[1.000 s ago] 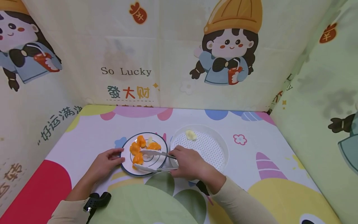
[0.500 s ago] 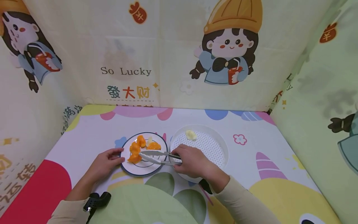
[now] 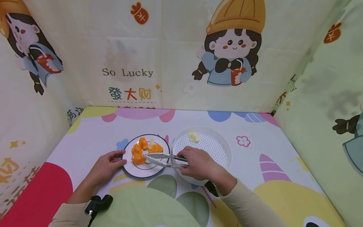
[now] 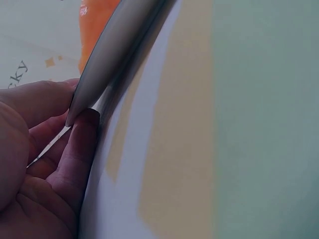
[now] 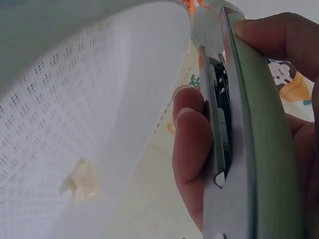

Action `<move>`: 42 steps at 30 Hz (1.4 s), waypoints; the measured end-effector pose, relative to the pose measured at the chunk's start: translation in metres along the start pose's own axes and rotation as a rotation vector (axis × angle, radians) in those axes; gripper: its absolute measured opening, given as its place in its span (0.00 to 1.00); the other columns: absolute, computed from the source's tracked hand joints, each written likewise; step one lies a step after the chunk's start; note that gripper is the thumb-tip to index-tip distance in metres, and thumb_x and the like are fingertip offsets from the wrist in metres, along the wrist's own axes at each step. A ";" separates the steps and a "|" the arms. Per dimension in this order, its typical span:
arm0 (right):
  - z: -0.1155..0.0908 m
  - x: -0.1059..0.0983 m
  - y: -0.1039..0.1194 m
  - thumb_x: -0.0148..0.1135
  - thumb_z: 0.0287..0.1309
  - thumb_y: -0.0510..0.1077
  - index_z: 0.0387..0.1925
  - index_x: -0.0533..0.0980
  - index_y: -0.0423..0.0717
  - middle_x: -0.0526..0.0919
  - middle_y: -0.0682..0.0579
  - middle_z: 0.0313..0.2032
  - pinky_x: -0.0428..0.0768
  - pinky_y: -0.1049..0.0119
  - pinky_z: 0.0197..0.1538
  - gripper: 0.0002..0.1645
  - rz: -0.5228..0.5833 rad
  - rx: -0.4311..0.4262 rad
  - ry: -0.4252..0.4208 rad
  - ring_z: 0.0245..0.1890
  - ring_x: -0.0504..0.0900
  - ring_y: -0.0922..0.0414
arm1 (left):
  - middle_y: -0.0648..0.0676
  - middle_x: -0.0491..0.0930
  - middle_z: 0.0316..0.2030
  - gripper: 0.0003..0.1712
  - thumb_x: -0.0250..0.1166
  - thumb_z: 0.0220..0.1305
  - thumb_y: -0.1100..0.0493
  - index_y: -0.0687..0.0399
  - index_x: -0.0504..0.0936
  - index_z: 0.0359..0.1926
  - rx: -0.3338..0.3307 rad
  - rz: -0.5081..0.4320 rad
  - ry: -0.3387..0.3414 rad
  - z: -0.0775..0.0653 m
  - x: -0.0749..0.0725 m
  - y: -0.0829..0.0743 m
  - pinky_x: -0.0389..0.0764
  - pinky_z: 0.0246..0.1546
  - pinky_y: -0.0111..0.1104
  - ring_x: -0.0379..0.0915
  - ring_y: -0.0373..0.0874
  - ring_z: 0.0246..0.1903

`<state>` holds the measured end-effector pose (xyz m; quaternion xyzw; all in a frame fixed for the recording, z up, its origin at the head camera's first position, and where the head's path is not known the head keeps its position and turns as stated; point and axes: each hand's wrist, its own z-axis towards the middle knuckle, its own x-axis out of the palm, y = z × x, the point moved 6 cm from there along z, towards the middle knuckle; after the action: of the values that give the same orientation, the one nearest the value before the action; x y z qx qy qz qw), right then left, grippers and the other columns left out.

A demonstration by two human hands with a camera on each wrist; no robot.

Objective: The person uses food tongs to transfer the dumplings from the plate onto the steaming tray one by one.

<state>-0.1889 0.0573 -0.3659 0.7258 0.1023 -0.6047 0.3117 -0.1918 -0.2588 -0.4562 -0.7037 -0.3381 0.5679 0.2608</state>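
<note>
My left hand (image 3: 109, 164) pinches the left rim of a white plate (image 3: 143, 175) with dark blue rings. The left wrist view has the plate's edge (image 4: 107, 59) between thumb and fingers. Several glossy orange pieces (image 3: 137, 150) and a small pale piece (image 3: 152, 142) lie on the plate. In my right hand (image 3: 197, 162) are metal tongs (image 3: 158, 155), held partly spread by thumb and fingers. The tong tips are over the plate, right at the right edge of the frontmost orange piece (image 3: 138, 160). Close up, the tongs (image 5: 244, 134) show a green outer handle.
A round white perforated basket (image 3: 224, 154) stands just right of the plate, partly under my right hand. A pale yellow piece (image 3: 193, 136) lies near its far side. Patterned cloth (image 3: 181, 63) walls rise behind and at both sides.
The tongs have drawn right across the plate, and their arms have come closer together. The frontmost orange piece has shifted and turned slightly. My left hand keeps its place on the rim.
</note>
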 end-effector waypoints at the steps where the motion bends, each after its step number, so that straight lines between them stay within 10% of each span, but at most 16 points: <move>1: -0.001 0.000 -0.001 0.69 0.55 0.48 0.53 0.81 0.47 0.81 0.55 0.46 0.81 0.61 0.44 0.23 -0.001 0.004 -0.002 0.40 0.77 0.58 | 0.69 0.75 0.59 0.37 0.66 0.66 0.43 0.61 0.72 0.68 0.000 0.000 -0.001 0.000 0.000 0.000 0.69 0.60 0.59 0.72 0.61 0.55; 26: 0.017 0.015 0.009 0.69 0.54 0.51 0.57 0.79 0.48 0.79 0.54 0.50 0.78 0.68 0.39 0.28 -0.032 0.020 0.070 0.38 0.74 0.60 | 0.69 0.73 0.60 0.37 0.66 0.67 0.44 0.60 0.70 0.69 -0.019 -0.007 0.007 0.003 0.001 0.003 0.70 0.60 0.57 0.70 0.61 0.56; 42: -0.006 -0.017 -0.015 0.70 0.54 0.47 0.54 0.80 0.47 0.79 0.55 0.45 0.78 0.61 0.41 0.24 0.047 0.003 -0.108 0.37 0.76 0.59 | 0.68 0.74 0.60 0.37 0.66 0.67 0.44 0.59 0.70 0.69 -0.023 -0.015 0.005 0.002 0.002 0.003 0.70 0.61 0.57 0.70 0.61 0.56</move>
<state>-0.1958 0.0766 -0.3544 0.6947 0.0672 -0.6358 0.3297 -0.1932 -0.2597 -0.4603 -0.7056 -0.3492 0.5602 0.2576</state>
